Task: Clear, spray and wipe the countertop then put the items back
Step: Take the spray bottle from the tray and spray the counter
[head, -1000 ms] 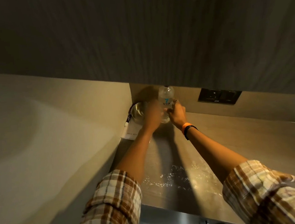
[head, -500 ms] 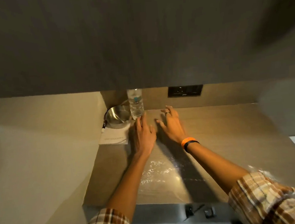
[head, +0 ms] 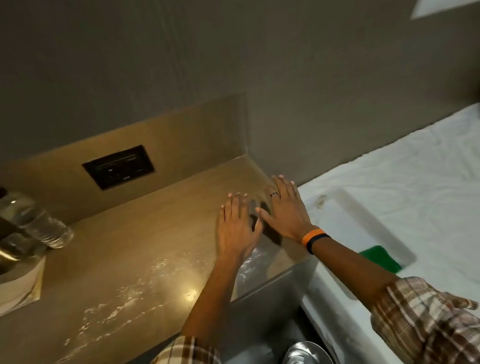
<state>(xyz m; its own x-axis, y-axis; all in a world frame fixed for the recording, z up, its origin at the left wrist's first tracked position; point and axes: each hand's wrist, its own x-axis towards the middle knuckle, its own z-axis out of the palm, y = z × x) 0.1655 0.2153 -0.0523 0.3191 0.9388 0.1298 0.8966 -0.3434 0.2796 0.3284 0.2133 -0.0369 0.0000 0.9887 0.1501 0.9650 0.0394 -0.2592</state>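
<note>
— Hovering over the far right end of the counter (head: 140,248), both hands are flat, fingers spread, holding nothing. The left hand (head: 235,228) and right hand (head: 286,209) sit side by side, thumbs nearly touching.

— What's on the right wrist?

— An orange band (head: 311,235) with a dark one beside it, and a ring (head: 274,194) on one finger.

— Where are the items?

— A clear water bottle (head: 31,220) stands at the far left of the counter, near the back wall, just beside a metal bowl (head: 3,256) resting on white paper (head: 10,292). Wet streaks (head: 113,309) glisten along the front edge.

— And to the right?

— A bed with a white sheet (head: 421,180), carrying a white tray (head: 352,215) and a green sponge (head: 382,258).

— Anything on the wall?

— A dark socket plate (head: 118,166).
</note>
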